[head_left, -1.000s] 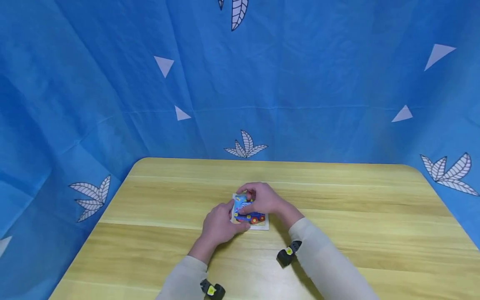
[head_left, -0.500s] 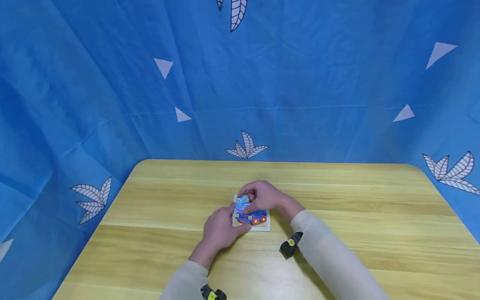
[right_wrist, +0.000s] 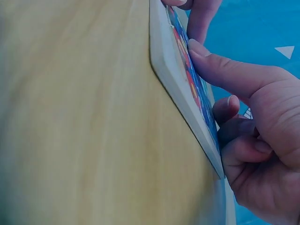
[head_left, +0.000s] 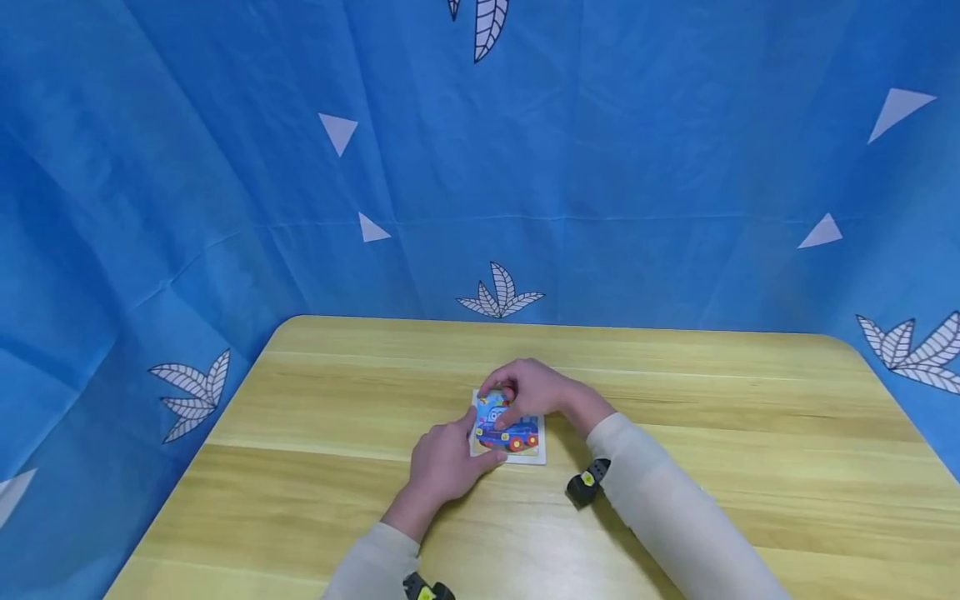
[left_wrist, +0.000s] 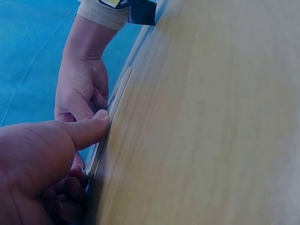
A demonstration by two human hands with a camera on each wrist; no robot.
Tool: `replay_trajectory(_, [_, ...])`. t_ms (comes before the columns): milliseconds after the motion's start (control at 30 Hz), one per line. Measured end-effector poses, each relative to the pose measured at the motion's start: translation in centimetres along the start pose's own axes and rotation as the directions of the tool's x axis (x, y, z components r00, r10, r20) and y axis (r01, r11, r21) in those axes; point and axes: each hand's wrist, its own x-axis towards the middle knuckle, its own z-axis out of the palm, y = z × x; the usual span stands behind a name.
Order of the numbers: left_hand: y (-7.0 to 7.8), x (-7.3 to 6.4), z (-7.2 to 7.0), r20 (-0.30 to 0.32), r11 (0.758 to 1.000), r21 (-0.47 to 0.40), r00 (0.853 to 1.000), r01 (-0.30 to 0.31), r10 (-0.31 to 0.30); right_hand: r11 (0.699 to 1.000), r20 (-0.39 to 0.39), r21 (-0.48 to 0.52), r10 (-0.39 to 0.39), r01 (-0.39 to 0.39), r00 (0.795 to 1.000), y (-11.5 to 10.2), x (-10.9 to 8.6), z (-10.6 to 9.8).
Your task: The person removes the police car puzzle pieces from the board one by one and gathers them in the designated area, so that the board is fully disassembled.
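Note:
A small puzzle board (head_left: 536, 460) with a white frame lies on the wooden table, bearing a picture of a blue vehicle with red-and-yellow wheels. My left hand (head_left: 444, 458) holds its near left corner, index finger along the left side and thumb at the near edge. In the left wrist view the left thumb (left_wrist: 93, 129) rests on the rim, other fingers curled below. My right hand (head_left: 534, 390) arches over the picture, thumb on the blue vehicle and index finger by the far edge. The right wrist view shows its remaining fingers (right_wrist: 243, 150) bent inward beside the board.
The light wooden table (head_left: 712, 433) stretches around the board on all sides. A blue cloth (head_left: 637, 167) with white leaves and triangles hangs behind and to the sides. Both sleeves carry black wrist straps with small devices (head_left: 585, 485).
My right thumb has slid slightly right across the picture, uncovering more of the blue vehicle. My left hand stays at the board's corner. The head view has shifted a little.

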Motion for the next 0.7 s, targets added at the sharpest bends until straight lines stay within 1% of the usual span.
replay_trajectory(200, [0.22, -0.07, 0.13, -0.007, 1.000, 0.003, 1.000, 0.001, -0.001, 1.000, 0.014, -0.002, 0.026, -0.026, 1.000, -0.23, -0.07, -0.28])
replay_trajectory(500, [0.20, -0.20, 0.12, -0.008, 1.000, -0.007, 1.000, 0.012, -0.012, 0.999, 0.004, -0.035, 0.016, -0.016, 1.000, 0.11, 0.11, -0.20])
replay_trajectory(633, [0.22, -0.16, -0.03, -0.011, 1.000, -0.010, 1.000, 0.000, 0.000, 0.999, 0.008, -0.043, 0.007, -0.007, 1.000, 0.08, 0.24, -0.25])
replay_trajectory(700, [0.26, -0.11, -0.14, -0.013, 1.000, -0.010, 1.000, -0.007, 0.007, 0.998, 0.019, -0.055, 0.016, -0.015, 1.000, -0.09, 0.25, -0.44])
